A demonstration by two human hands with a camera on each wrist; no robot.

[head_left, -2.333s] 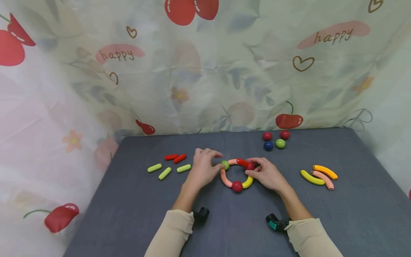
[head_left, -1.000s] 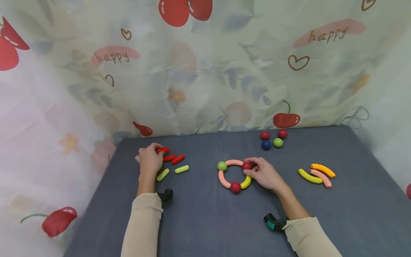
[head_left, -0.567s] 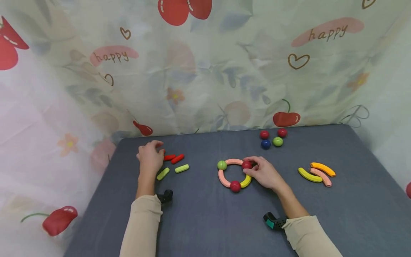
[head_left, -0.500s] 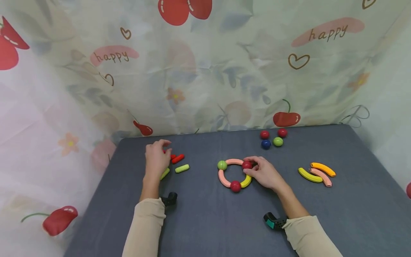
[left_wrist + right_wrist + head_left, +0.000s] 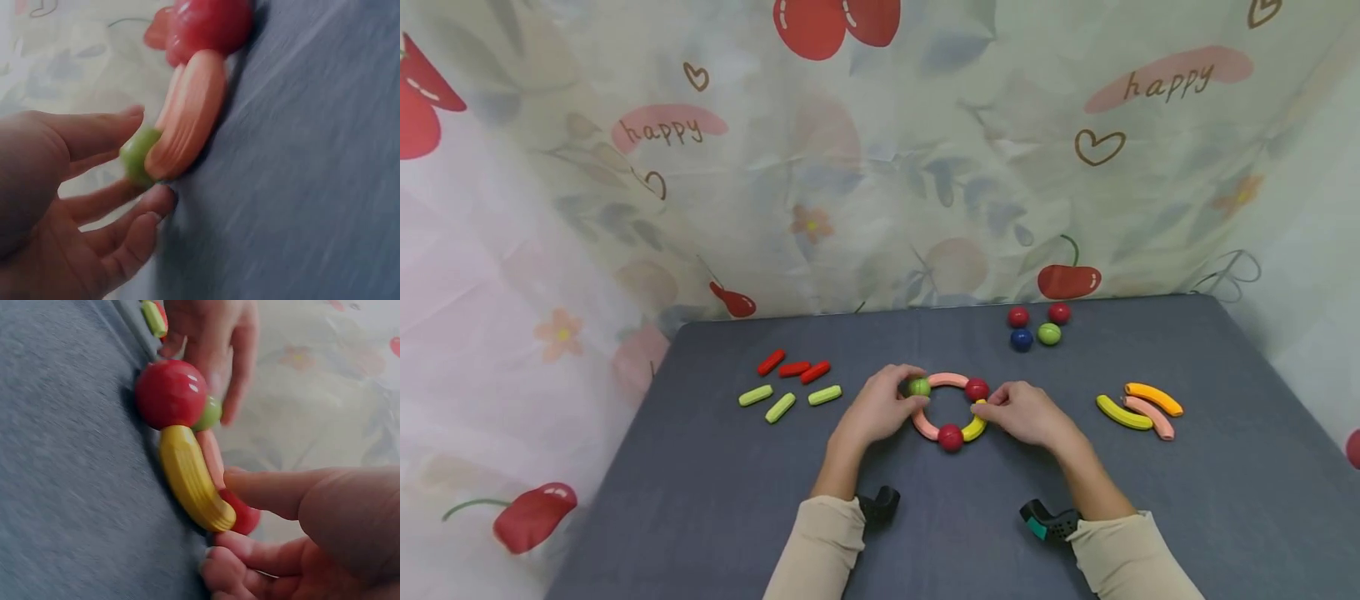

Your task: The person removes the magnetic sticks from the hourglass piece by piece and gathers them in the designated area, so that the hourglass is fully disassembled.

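Near the table's middle lies a ring of curved pieces and balls. It has a pink curved piece (image 5: 948, 380) at the back, another pink curved piece (image 5: 190, 119) at left and a yellow curved piece (image 5: 187, 478) at right. A green ball (image 5: 139, 154), a red ball (image 5: 977, 389) and a front red ball (image 5: 170, 394) join them. My left hand (image 5: 880, 404) has thumb and fingers spread on either side of the green ball; firm contact is unclear. My right hand (image 5: 1026, 412) pinches the yellow piece's end beside the right red ball.
Red sticks (image 5: 793, 368) and pale green sticks (image 5: 781, 407) lie at left. At the back right are two red balls (image 5: 1059, 313), a blue ball (image 5: 1021, 339) and a green ball (image 5: 1048, 334). Loose curved pieces (image 5: 1124, 412) lie at right. A patterned curtain (image 5: 880, 208) hangs behind the table.
My left hand has taken a red stick from the ring, left it among the sticks and come back to the green ball. My right hand has shifted from the red ball to the yellow piece.
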